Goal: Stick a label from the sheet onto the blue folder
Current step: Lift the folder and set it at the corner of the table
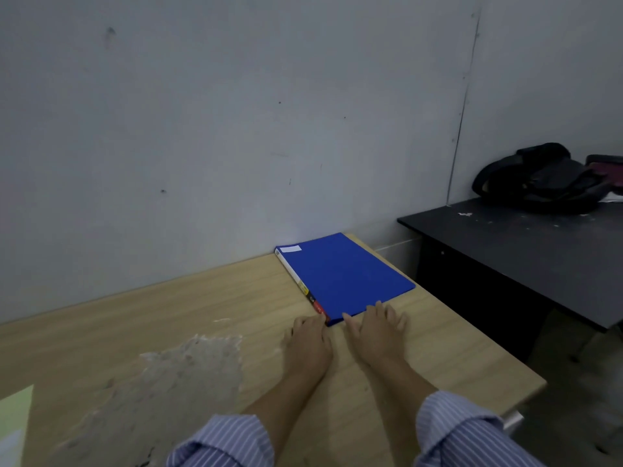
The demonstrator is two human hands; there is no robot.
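A blue folder (347, 274) lies flat at the far right of a wooden table (202, 298), against the wall. A small white label (291, 249) sits on its far left corner. Its white spine with yellow and red marks faces left. My left hand (308, 342) rests palm down on the table, fingertips touching the folder's near corner. Just to the right, my right hand (377, 326) also lies flat, with fingers apart and fingertips on the folder's near edge. Neither hand holds anything. A pale yellow-green sheet (15, 412) shows at the bottom left edge.
A rough patch of worn grey surface (175, 385) covers the table's near left. A dark desk (526, 251) stands to the right across a gap, with a black bag (539, 178) on it. The wall runs close behind the folder.
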